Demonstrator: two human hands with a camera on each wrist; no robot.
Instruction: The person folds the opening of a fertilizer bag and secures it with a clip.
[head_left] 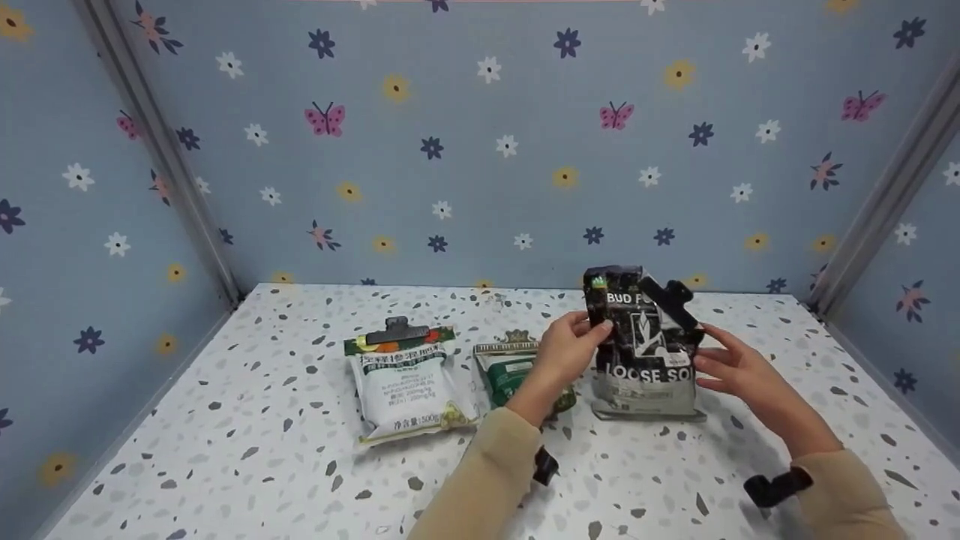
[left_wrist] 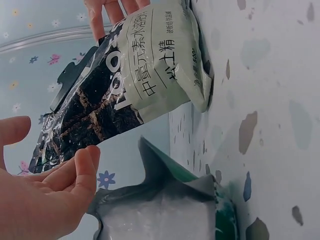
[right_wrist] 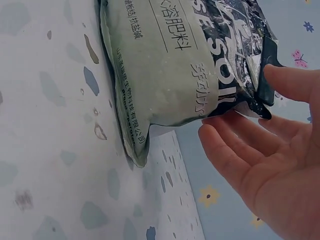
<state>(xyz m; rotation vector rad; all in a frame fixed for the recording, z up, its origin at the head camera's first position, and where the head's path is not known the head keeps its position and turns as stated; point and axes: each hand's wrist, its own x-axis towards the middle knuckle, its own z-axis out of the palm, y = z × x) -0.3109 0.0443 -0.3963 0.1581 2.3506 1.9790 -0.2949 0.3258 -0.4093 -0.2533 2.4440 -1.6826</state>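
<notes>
A black and pale green bag lettered LOOSE SOIL [head_left: 645, 352] stands on its bottom edge on the table, leaning a little. A black bag clip [head_left: 671, 304] sits aslant across its folded top right corner. My left hand [head_left: 566, 352] is at the bag's left side, with its fingertips on the edge and its thumb apart from the fingers in the left wrist view. At the right side, my right hand [head_left: 739, 371] touches the bag with nearly straight fingers. Its thumb [right_wrist: 290, 82] lies by the clip in the right wrist view.
Left of my hands, a white bag [head_left: 412, 390] bears a grey clip [head_left: 397, 330] along its top. A green pouch [head_left: 506, 367] lies between the bags, partly behind my left forearm. Flower-patterned panels [head_left: 480, 150] wall the speckled table [head_left: 285, 465] at the back and sides.
</notes>
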